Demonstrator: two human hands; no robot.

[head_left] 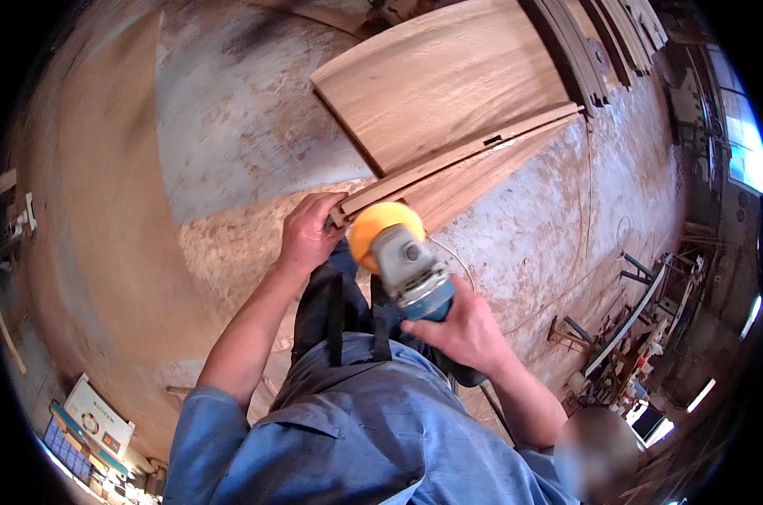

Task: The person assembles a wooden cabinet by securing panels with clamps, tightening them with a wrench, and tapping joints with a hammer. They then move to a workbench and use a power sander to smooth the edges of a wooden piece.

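Observation:
My left hand [307,233] is closed round the near end of a long, narrow wooden rail [440,164], which has a groove and a small dark slot in it. My right hand [468,330] grips the blue body of an angle grinder [402,263] with a grey metal head. Its round yellow disc [366,220] is right beside the rail's end; whether the two touch I cannot tell. Under and beyond the rail lies a broad wooden panel [449,80], its near corner by the rail. Another pale wooden piece [482,178] shows along the rail's right side.
Dark grooved wooden strips [567,50] are stacked beyond the panel. A thin cable [457,252] runs near the grinder. On the left, a brown sheet [116,168] covers part of the dusty floor. Metal stands and scrap [626,320] crowd the right; a white box [99,417] stands lower left.

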